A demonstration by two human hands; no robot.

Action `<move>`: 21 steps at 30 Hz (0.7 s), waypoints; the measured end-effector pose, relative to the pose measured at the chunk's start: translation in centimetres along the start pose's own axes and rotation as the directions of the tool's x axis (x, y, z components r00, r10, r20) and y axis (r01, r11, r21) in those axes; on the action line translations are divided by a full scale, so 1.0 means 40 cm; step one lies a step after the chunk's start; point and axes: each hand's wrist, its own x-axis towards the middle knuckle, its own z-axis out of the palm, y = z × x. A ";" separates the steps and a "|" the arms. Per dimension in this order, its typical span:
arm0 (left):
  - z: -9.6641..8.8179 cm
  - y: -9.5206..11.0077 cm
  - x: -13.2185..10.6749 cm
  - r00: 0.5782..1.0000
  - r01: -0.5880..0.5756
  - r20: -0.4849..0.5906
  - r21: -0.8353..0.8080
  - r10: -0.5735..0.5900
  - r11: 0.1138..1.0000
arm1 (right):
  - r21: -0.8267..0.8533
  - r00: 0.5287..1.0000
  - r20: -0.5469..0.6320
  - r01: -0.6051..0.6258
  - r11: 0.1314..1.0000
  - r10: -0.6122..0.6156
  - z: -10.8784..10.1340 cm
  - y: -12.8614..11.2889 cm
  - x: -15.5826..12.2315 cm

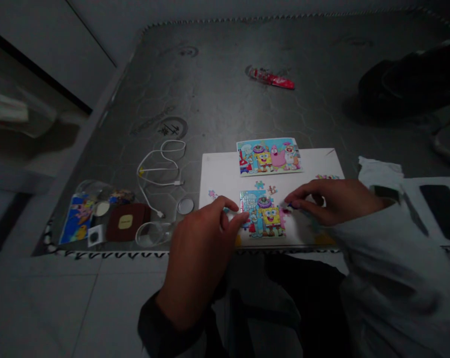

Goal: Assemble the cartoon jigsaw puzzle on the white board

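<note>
A partly built cartoon jigsaw (262, 214) lies on a white board (219, 174) near the table's front edge. My left hand (202, 248) rests at the jigsaw's left edge, thumb and fingers pinched against it. My right hand (329, 199) is at the jigsaw's right edge, fingers curled and pinching a small puzzle piece (290, 205). A finished reference picture (268, 155) lies on the board behind the jigsaw. Loose pieces (260, 185) sit between the two and another (212, 194) at the left.
On the grey mat (228, 89): a white cable (160, 169), a round lid (185, 205), a dark red case (125, 222), a plastic bag with cartoon print (78, 214), a red wrapper (271, 78). A phone (443, 209) lies right; a dark bag (407, 84) far right.
</note>
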 end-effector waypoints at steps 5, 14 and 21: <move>0.010 0.017 -0.005 0.984 -0.171 0.013 -0.234 0.179 0.957 | 0.153 0.975 -0.081 0.216 0.964 -0.205 0.034 -0.089 -0.005; 0.014 -0.006 -0.001 0.978 -0.132 0.128 -0.223 0.163 0.966 | 0.157 0.957 -0.144 0.275 0.948 -0.254 0.079 -0.107 0.006; 0.032 -0.025 0.012 0.969 -0.071 0.232 -0.059 0.083 0.996 | -0.037 0.969 0.101 0.231 0.972 -0.226 0.100 -0.130 0.047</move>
